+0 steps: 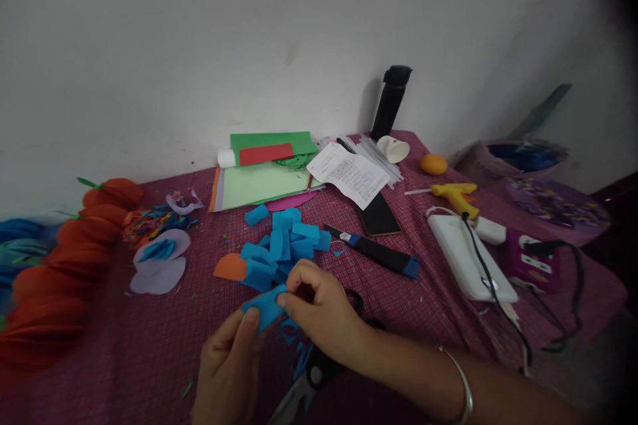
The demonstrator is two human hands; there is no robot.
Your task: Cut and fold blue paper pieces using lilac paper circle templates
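Between my two hands is a small folded piece of blue paper (265, 307). My left hand (230, 352) pinches its left end with the thumb on top. The fingers of my right hand (319, 305) grip its right end. Just beyond lies a heap of blue paper pieces (280, 244), with an orange paper piece (230, 266) at its left side. Under my right hand and wrist rest scissors (321, 366), partly hidden, with blue paper scraps (302, 360) around them. A box cutter (376, 254) lies to the right of the heap.
Orange paper pumpkins (74, 259) line the left side. Coloured sheets (264, 184), a handwritten note (349, 172), a phone (379, 214) and a black bottle (391, 103) are toward the wall. At right are a yellow glue gun (456, 198), a white power bank (471, 259) and cables.
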